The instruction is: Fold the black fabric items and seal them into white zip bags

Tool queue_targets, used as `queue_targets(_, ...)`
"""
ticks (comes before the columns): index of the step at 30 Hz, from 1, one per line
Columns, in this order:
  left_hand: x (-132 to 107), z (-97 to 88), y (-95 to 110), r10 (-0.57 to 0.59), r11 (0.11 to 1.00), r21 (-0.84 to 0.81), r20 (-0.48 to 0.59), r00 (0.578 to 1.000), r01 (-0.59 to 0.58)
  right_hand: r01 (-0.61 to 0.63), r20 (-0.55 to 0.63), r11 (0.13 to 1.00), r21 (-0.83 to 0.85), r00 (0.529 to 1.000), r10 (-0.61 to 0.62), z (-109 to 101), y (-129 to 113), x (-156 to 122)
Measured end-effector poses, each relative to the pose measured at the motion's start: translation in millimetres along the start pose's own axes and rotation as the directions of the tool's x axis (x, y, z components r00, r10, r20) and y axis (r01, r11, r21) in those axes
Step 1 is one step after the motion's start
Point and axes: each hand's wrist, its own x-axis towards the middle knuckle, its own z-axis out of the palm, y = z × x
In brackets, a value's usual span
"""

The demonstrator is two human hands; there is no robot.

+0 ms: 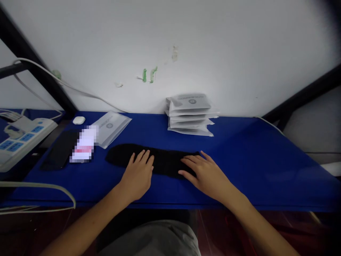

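Both open: your left hand [138,174], right hand [209,173], fingertips on a black sock [165,161] | Sock lies nine to three o'clock across the blue bench [247,156] | Likely light, soft, limp; grip both ends.

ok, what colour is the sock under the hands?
The sock is black; best seen in head view.

The left forearm [93,224] and right forearm [257,218] are shown bare, angled inward from the lower corners. The left hand [137,176] is held palm down, its fingers [140,155] directed forward and its thumb tucked close. The right hand [209,172] is likewise turned palm down, directed leftward, its thumb [187,176] spread apart and its fingers loosely extended.
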Motion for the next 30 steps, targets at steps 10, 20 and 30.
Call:
queue_targets(10, 75.7, 0.0, -15.6, 0.158, 0.981, 0.114, -0.020, 0.987, -0.155, 0.048, 0.052, 0.982, 0.181, 0.997, -0.058, -12.7, -42.7, -17.2)
queue_targets(20, 15.8, -19.1, -21.3, 0.155, 0.988, -0.006, -0.119, 0.981, -0.157, 0.158, -0.009, 0.935, 0.317, 0.986, -0.164, 7.0, -46.1, 1.1)
queue_targets(30, -37.9, 3.7, -26.5, 0.236, 0.964, -0.113, -0.043, 0.971, -0.239, 0.151, 0.051, 0.942, 0.299, 0.983, -0.174, 15.9, -43.2, 5.3)
